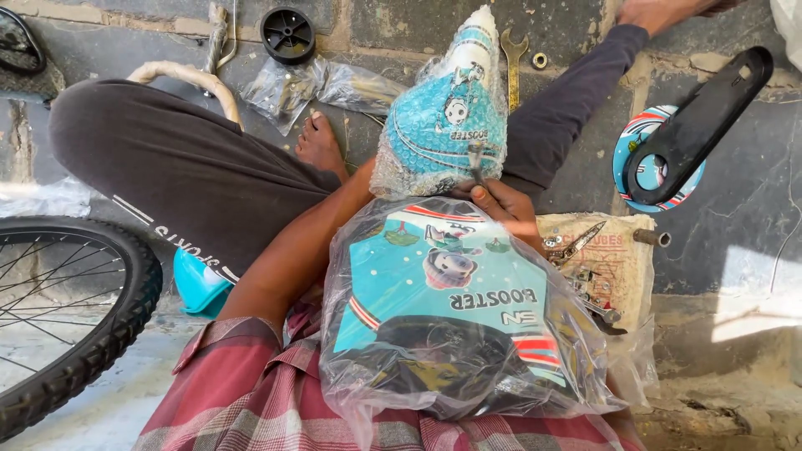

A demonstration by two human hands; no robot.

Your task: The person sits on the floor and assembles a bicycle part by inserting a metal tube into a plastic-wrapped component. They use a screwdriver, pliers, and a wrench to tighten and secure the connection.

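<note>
Bubble-wrapped seat [447, 117], teal and white, is held upright between the knees, above a plastic bag [451, 317] that rests on the lap. Inside the bag a teal and white panel with red stripes and black parts can be seen. The right hand [501, 205] is seen at the lower edge of the seat, just above the bag's top; its fingers are curled around a thin metal rod [476, 163] that sticks out from the wrap. The left hand is hidden behind the seat and the bag, with only the forearm [292, 250] visible as it runs up toward the seat; whether that hand is closed or loose cannot be told.

A black bicycle tyre [92, 334] with spokes is seen at the left edge, and a teal plastic part [196, 288] lies just beside the left thigh. A bare foot [317, 142] is set on the stone floor near the seat. Beyond it, crumpled clear plastic [326, 88] and a small black wheel [287, 33] lie well apart from the hands. A spanner [513, 63] lies just beside the top of the seat, with a small nut [540, 60] next to it. At the right, a black chain guard [697, 125] is laid across a teal disc [639, 163]. Below these, a tan sack [610, 267] bears pliers [576, 246] and other small metal parts, close to the right hand.
</note>
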